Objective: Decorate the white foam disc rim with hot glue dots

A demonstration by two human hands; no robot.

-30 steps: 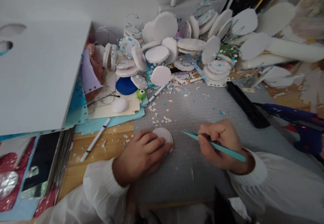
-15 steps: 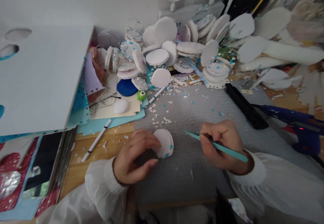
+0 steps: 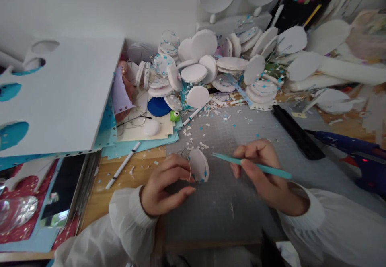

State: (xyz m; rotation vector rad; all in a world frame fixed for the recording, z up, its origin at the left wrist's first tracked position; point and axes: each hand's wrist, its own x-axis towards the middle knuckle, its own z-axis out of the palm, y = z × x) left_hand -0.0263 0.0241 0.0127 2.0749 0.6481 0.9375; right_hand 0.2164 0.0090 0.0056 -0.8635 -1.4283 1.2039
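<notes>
My left hand (image 3: 167,184) has its fingers curled at the left edge of a white layered disc (image 3: 199,164), holding it tilted above the cutting mat. Blue stars dot the disc's lower edge, and a thin wire loop shows between it and my fingers. A pair of teal tweezers (image 3: 267,169) is gripped in my right hand (image 3: 262,178). Their tips point left, a short distance from the disc; whether they pinch anything is too small to tell. Small white and blue star pieces (image 3: 196,140) lie scattered just beyond the disc.
Many white discs (image 3: 194,74) are heaped along the back. On the right lie a black bar-shaped object (image 3: 297,132) and a blue glue gun (image 3: 358,146) with a red light. To the left are a white marker (image 3: 123,164), a green frog figure (image 3: 175,116) and a large white board (image 3: 69,98).
The disc has tilted in my left hand, revealing its layered edge and the wire loop. My right hand's fingers have shifted on the tweezers, which lie flatter. The camera view has moved slightly.
</notes>
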